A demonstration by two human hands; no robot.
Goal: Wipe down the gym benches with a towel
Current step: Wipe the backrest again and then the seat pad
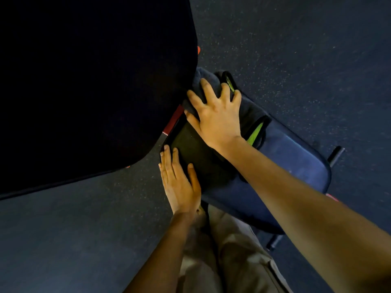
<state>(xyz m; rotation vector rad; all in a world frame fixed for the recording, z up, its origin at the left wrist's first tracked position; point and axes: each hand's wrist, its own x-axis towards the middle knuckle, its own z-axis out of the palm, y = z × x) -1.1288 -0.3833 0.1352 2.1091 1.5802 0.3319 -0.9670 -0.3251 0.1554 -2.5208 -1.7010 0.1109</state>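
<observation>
The towel (250,112), dark with bright green stripes, lies bunched on the far end of the blue bench (296,166) seat, just where it meets the big dark backrest pad (84,81) at the left. The right hand (215,115) presses down on it with a wide grip, fingers spread and only slightly bent, their tips touching the cloth near the backrest edge. The left hand (179,182) lies flat on the near left edge of the seat, fingers straight, holding nothing. The darker patch between the hands may be more towel; the light is too poor to tell. Red frame (174,119) shows under the backrest. Beige trousers (232,250) stand near, on the speckled floor (296,49).
</observation>
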